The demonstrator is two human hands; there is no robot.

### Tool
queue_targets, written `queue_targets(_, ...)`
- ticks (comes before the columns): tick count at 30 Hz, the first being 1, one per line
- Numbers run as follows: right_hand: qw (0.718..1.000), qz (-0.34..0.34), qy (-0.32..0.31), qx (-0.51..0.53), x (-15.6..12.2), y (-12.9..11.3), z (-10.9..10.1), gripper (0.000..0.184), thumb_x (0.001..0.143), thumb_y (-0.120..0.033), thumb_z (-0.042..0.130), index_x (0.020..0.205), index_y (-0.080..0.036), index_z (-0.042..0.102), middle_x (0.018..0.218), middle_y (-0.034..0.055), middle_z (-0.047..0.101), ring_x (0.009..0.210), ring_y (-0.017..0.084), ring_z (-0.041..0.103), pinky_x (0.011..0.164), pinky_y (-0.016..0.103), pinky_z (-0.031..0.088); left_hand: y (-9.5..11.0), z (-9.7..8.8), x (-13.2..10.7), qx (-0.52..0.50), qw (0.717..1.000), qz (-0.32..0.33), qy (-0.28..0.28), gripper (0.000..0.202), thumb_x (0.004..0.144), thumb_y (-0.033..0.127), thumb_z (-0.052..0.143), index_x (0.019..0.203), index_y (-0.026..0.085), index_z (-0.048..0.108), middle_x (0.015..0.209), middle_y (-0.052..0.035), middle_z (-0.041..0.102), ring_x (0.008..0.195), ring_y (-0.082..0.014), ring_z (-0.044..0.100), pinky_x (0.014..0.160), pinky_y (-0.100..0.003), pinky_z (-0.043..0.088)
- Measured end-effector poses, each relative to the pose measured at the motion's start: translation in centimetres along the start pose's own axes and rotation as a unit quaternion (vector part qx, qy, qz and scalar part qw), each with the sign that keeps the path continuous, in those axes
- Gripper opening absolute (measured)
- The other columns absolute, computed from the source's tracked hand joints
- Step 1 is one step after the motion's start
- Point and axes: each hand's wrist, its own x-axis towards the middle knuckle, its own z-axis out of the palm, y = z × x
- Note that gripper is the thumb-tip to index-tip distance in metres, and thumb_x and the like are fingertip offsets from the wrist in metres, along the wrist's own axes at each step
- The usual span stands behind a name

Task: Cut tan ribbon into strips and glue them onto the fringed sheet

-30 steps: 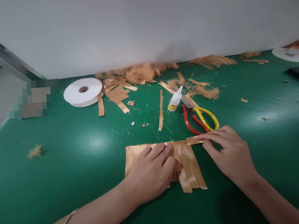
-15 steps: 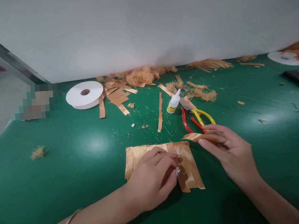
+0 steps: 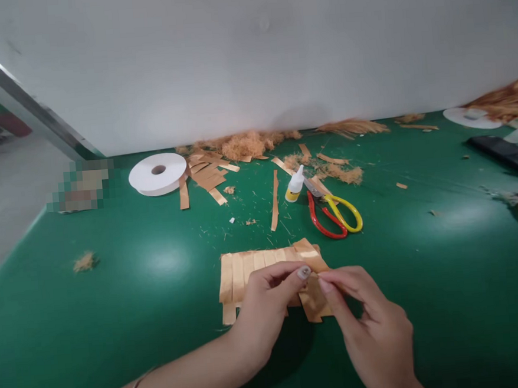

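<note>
A panel of tan satin ribbon strips point(image 3: 242, 273), laid side by side, lies flat on the green table. My left hand point(image 3: 264, 309) rests over its right half, thumb and forefinger pinched together at a loose ribbon strip point(image 3: 308, 252). That strip sits slantwise above the panel's upper right corner. Close beside, my right hand point(image 3: 374, 319) grips the same strip between thumb and fingertips, over the panel's right edge. The fingers hide part of the strip and of the panel's middle.
Beyond the hands lie red-and-yellow-handled scissors point(image 3: 335, 213) and a small white glue bottle point(image 3: 294, 185). A white tape roll point(image 3: 157, 172), cut ribbon pieces point(image 3: 206, 173) and fibre fluff point(image 3: 249, 144) lie farther back by the wall. A dark object point(image 3: 504, 154) is at right.
My right hand has brought the ribbon strip left and down from near the scissors onto the panel's right side. My left thumb and forefinger have turned up to meet it. The view has shifted slightly.
</note>
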Motion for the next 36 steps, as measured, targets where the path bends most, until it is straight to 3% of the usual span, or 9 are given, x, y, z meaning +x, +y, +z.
queue_targets(6, 0.998, -0.035, -0.050, -0.005, -1.3, 0.2, -0.1, 0.017, 0.087, -0.016, 0.046, 0.093, -0.024, 0.059, 0.087, 0.0022, 0.063, 0.077, 0.012, 0.063, 0.065, 0.019, 0.052, -0.3, 0.3, -0.3, -0.081, 0.996, -0.011, 0.025, 0.029, 0.062, 0.036, 0.077, 0.081, 0.015, 0.070, 0.067, 0.0004, 0.059, 0.061, -0.0074, 0.049, 0.055, -0.019, 0.037)
queue_targets(13, 0.997, 0.004, -0.070, 0.023, -2.4, 1.2, -1.1, 0.007, 0.086, -0.021, 0.049, 0.092, -0.024, 0.051, 0.085, 0.0004, 0.064, 0.069, 0.011, 0.066, 0.057, 0.015, 0.052, -0.3, -0.1, 0.0, -0.046, 0.998, 0.016, 0.030, 0.026, 0.061, 0.037, 0.077, 0.070, 0.014, 0.069, 0.065, 0.0009, 0.056, 0.058, -0.0060, 0.045, 0.051, -0.017, 0.035)
queue_targets(18, 0.979, 0.061, -0.196, -0.003, 0.6, 1.7, -3.5, 0.017, 0.085, -0.036, 0.051, 0.080, -0.023, 0.061, 0.087, 0.0048, 0.061, 0.082, 0.017, 0.061, 0.068, 0.025, 0.050, -0.4, 0.1, -0.4, 0.053, 0.998, 0.027, -0.032, 0.019, 0.072, 0.033, 0.068, 0.071, 0.014, 0.066, 0.069, -0.0003, 0.057, 0.058, -0.0080, 0.053, 0.052, -0.019, 0.041)
queue_targets(22, 0.937, 0.142, -0.315, 0.053, 3.4, 1.9, -3.7, 0.025, 0.081, -0.045, 0.055, 0.073, -0.022, 0.063, 0.081, 0.0034, 0.058, 0.079, 0.018, 0.055, 0.068, 0.028, 0.046, -0.5, 0.3, -0.8, 0.111, 0.988, 0.090, -0.052, 0.015, 0.079, 0.028, 0.061, 0.074, 0.014, 0.064, 0.077, -0.0023, 0.059, 0.060, -0.0094, 0.056, 0.054, -0.021, 0.046)
queue_targets(26, 0.915, 0.196, -0.333, 0.120, 4.4, 2.2, -2.8, 0.030, 0.079, -0.047, 0.056, 0.067, -0.020, 0.063, 0.076, 0.0028, 0.054, 0.073, 0.016, 0.051, 0.063, 0.028, 0.042, -0.5, 0.2, -0.6, 0.149, 0.981, 0.118, -0.041, 0.016, 0.081, 0.028, 0.059, 0.073, 0.015, 0.061, 0.075, -0.0016, 0.057, 0.060, -0.0095, 0.055, 0.052, -0.020, 0.046)
queue_targets(30, 0.916, 0.178, -0.345, 0.104, 4.8, 2.4, -2.5, 0.030, 0.080, -0.046, 0.054, 0.067, -0.021, 0.063, 0.076, 0.0027, 0.054, 0.078, 0.018, 0.048, 0.070, 0.031, 0.040, -0.7, -0.1, -0.1, 0.187, 0.973, 0.132, -0.037, 0.017, 0.083, 0.029, 0.057, 0.073, 0.015, 0.060, 0.070, -0.0002, 0.056, 0.059, -0.0096, 0.055, 0.051, -0.020, 0.046)
queue_targets(33, 0.934, 0.160, -0.318, 0.031, 5.1, 3.2, -2.0, 0.029, 0.081, -0.047, 0.052, 0.067, -0.023, 0.064, 0.081, 0.0033, 0.053, 0.086, 0.021, 0.046, 0.081, 0.037, 0.037, -0.5, -0.6, 0.0, 0.262, 0.949, 0.164, -0.053, 0.027, 0.089, 0.030, 0.047, 0.071, 0.016, 0.060, 0.070, -0.0006, 0.058, 0.061, -0.0098, 0.056, 0.056, -0.022, 0.047)
queue_targets(35, 0.951, 0.144, -0.272, -0.033, 5.2, 4.1, -1.3, 0.027, 0.079, -0.046, 0.054, 0.067, -0.024, 0.064, 0.084, 0.0038, 0.051, 0.090, 0.022, 0.044, 0.086, 0.041, 0.035, -0.3, -0.9, 0.0, 0.369, 0.898, 0.231, -0.069, 0.033, 0.092, 0.027, 0.039, 0.071, 0.015, 0.061, 0.074, -0.0024, 0.060, 0.067, -0.0122, 0.057, 0.063, -0.027, 0.049)
queue_targets(36, 0.957, 0.133, -0.250, -0.060, 5.2, 4.6, -1.0, 0.027, 0.079, -0.046, 0.054, 0.067, -0.024, 0.065, 0.084, 0.0040, 0.049, 0.091, 0.023, 0.043, 0.088, 0.042, 0.034, -0.2, -1.1, 0.0, 0.432, 0.854, 0.280, -0.075, 0.033, 0.092, 0.026, 0.038, 0.072, 0.014, 0.061, 0.076, -0.0039, 0.061, 0.070, -0.0146, 0.057, 0.065, -0.031, 0.050)
